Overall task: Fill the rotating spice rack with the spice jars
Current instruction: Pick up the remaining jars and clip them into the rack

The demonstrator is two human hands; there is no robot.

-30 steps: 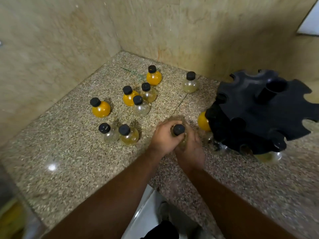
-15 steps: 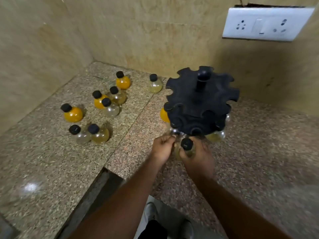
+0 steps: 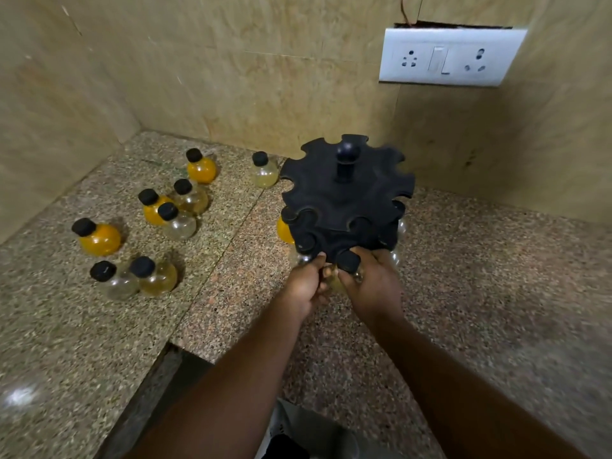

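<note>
Both bare forearms reaching forward from the lower edge of the view, converging so the 2 hands meet close together, nearly touching. Left hand (image 3: 306, 283) curled, knuckles up, fingers bent inward toward the right. Right hand (image 3: 376, 280) likewise curled, back of the hand upward, fingers (image 3: 359, 251) wrapped forward and thumb pressed in toward the left hand.

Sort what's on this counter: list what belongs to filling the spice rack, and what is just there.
Part of the job:
- black rotating rack
- jar held by both the left hand and right hand at the rack's lower tier
- eight loose jars on the counter, such as the orange jar

Just there:
- wall socket plate
- granite counter
</note>
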